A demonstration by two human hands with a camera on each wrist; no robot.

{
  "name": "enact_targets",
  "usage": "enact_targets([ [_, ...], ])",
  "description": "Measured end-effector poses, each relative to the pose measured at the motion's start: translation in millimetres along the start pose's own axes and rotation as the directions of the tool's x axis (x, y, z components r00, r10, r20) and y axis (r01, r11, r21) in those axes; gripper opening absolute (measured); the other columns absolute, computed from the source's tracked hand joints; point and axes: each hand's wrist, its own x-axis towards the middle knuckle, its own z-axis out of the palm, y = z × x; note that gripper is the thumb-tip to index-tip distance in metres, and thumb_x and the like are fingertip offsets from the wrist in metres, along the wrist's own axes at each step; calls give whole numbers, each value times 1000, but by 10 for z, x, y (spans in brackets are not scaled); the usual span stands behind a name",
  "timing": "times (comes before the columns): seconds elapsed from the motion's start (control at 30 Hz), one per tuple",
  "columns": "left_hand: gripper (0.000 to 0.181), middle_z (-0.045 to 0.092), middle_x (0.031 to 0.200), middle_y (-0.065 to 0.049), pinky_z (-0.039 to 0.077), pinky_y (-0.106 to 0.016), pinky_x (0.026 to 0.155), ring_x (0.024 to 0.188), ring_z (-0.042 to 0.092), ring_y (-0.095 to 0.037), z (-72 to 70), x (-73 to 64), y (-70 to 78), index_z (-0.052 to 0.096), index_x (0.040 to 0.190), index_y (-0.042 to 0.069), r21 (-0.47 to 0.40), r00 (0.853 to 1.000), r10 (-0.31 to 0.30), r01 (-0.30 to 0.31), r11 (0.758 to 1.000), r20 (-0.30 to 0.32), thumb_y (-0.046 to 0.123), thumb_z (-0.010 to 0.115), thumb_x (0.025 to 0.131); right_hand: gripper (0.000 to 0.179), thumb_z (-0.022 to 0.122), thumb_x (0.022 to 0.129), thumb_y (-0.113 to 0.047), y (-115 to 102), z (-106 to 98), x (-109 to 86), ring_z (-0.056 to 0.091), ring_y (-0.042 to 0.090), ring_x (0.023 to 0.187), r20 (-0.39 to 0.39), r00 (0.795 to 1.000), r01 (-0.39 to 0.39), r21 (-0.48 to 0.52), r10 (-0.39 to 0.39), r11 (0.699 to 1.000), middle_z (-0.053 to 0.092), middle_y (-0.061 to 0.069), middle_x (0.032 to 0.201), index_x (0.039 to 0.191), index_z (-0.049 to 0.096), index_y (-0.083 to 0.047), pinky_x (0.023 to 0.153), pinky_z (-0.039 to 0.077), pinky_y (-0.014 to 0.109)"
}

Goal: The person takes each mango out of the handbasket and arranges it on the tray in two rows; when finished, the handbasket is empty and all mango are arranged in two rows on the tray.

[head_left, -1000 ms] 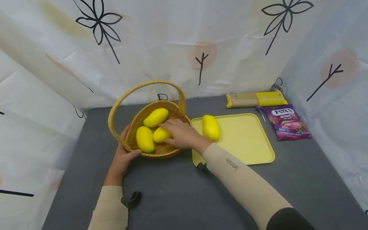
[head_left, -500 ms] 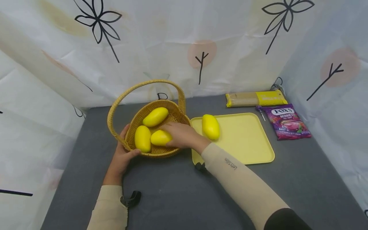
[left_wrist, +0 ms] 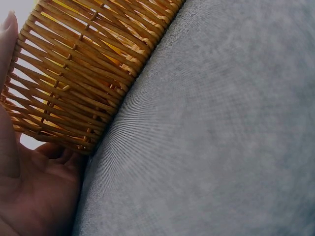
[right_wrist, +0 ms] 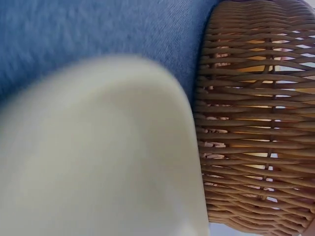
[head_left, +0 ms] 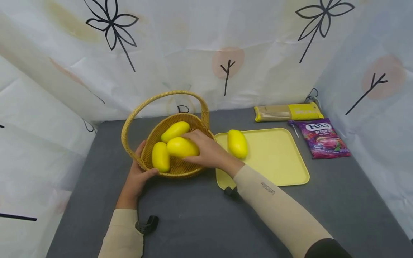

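A wicker basket with a tall arched handle stands at the left of the table. My left hand grips its near left side, thumb over the rim; the left wrist view shows that hand against the woven wall. Inside the basket, my right hand grips a yellow mango from its right side. Two more mangoes lie in the basket, one at the back and one at the left. In the right wrist view, the basket wall hides the right hand's fingers.
Right of the basket lies a pale yellow tray with a single mango near its left edge. Behind it is a yellow noodle pack. A purple candy bag lies at the far right. A patterned cloth wall closes off the back.
My right hand has taken hold of the mango and raised it a little, so it now overlaps the others. The left mango has shifted slightly left. My left hand stays on the basket.
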Motion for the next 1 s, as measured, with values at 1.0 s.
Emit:
enact_targets([
  [1.0, 106, 22, 177, -12, 38, -25, 115, 153, 33, -25, 12, 4, -5, 18, 177, 21, -26, 1000, 6, -6, 1000, 6, -8, 80, 96, 64, 76, 101, 1, 309, -566, -1009, 60, 34, 123, -337, 903, -4, 612, 265, 791, 53, 15, 148, 159, 48, -2, 93, 57, 36],
])
